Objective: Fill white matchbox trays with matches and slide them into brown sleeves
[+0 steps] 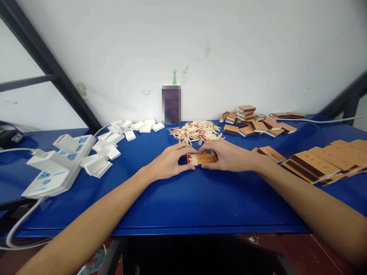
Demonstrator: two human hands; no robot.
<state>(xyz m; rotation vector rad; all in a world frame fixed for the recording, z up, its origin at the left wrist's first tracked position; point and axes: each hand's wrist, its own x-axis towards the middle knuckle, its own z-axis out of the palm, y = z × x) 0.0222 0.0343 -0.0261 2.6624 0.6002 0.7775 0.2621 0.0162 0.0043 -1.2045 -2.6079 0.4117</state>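
Note:
A matchbox (pixel 205 159) lies at the middle of the blue table, its tray partly out of the orange-brown sleeve on the left side. Red-tipped matches show in the exposed part of the tray. My left hand (pixel 175 160) grips the tray end between thumb and fingers. Around the sleeve's right end, my right hand (pixel 223 156) is closed with thumb and fingers. Just behind both hands is a heap of loose matches (pixel 197 130).
White empty trays (pixel 110 139) are scattered at left, beside a power strip (pixel 61 168) with plugs and cables. Matchboxes (pixel 252 122) pile up at back right; flat sleeves (pixel 318 162) are stacked at right. A blurred dark rectangle (pixel 171 105) stands against the wall.

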